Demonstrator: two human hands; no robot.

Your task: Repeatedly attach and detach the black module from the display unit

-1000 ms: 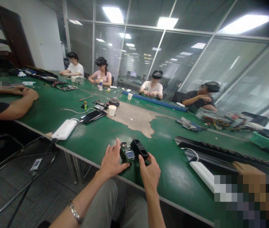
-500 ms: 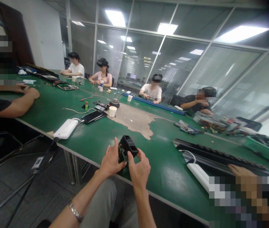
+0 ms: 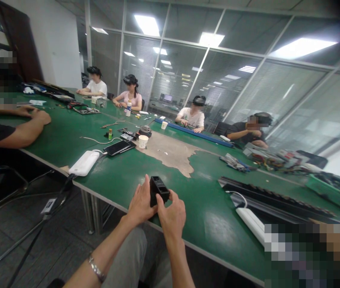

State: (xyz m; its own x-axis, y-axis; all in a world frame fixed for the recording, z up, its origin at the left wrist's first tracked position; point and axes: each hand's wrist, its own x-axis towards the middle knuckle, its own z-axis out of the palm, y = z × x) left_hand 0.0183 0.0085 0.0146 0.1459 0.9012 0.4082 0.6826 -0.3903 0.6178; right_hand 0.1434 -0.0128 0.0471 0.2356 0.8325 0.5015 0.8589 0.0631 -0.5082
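Note:
Near the front edge of the table, a small black plastic housing (image 3: 159, 189) with rectangular openings in its top is held between both hands. My left hand (image 3: 140, 203) presses against its left side, fingers pointing up and the thumb low at the near end. My right hand (image 3: 173, 212) grips the near and right sides between thumb and fingers. The underside of the housing is hidden by my hands. No green circuit board shows beside it from this angle.
The green table (image 3: 206, 196) carries a white power bank (image 3: 84, 163), phones (image 3: 119, 147), a paper cup (image 3: 143, 141) and a brown sheet (image 3: 173, 154). Right stand a long black metal part (image 3: 278, 200) and a white power strip (image 3: 251, 225). Several people sit around.
The right hand and black housing have shifted slightly left, closer to the left hand. The green circuit board edge that showed at the housing's left side is out of sight.

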